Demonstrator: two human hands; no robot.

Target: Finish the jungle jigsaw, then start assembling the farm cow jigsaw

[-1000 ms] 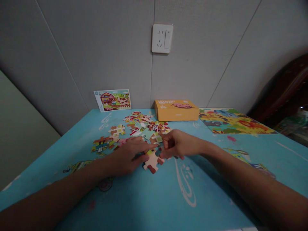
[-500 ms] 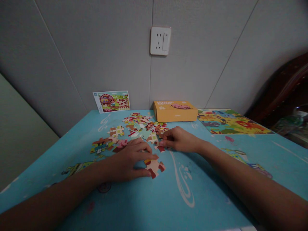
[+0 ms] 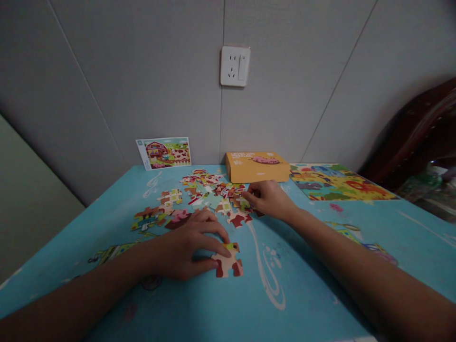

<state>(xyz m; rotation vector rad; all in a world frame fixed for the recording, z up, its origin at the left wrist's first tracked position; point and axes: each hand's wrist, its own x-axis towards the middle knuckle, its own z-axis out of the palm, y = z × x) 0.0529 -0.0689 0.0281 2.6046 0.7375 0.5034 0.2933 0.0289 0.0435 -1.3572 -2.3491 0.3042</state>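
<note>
Puzzle piece (image 3: 230, 263) under left fingers (image 3: 213, 244) is cream with reddish-brown patches.

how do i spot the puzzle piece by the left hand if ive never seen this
On the blue table, find the left hand. At its fingers lies a cream puzzle piece with brown patches and a yellow-green far edge. Unlike the pile of pieces beyond, it lies apart, nearest the viewer.

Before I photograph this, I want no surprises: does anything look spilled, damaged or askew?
Nothing stands out. The pieces lie jumbled, but on the table; the card stands by the wall, and the box shows no clear damage.
</note>
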